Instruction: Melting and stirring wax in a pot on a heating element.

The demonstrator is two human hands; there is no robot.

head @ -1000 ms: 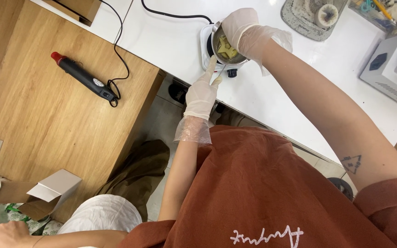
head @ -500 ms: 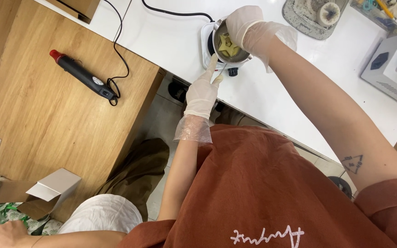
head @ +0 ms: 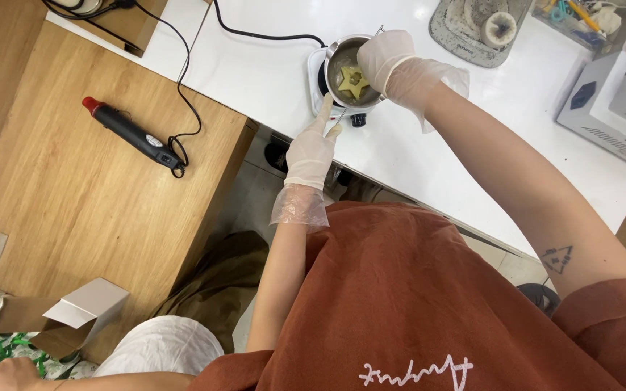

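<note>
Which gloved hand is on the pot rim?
The right hand, gripping the metal pot's far rim. The left hand sits lower, its fingers at the small hotplate beside the pot.

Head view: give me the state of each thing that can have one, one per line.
Metal pot: upright on small white hotplate, yellow star-shaped piece inside.
Right hand: gloved, gripping pot rim.
Left hand: gloved, at hotplate's front edge.
Heat gun: lying on wooden table, untouched.

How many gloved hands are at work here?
2: the left hand touches the small burner's front edge; the right hand grips the metal pot's rim. Another bare hand shows bottom left.
</note>
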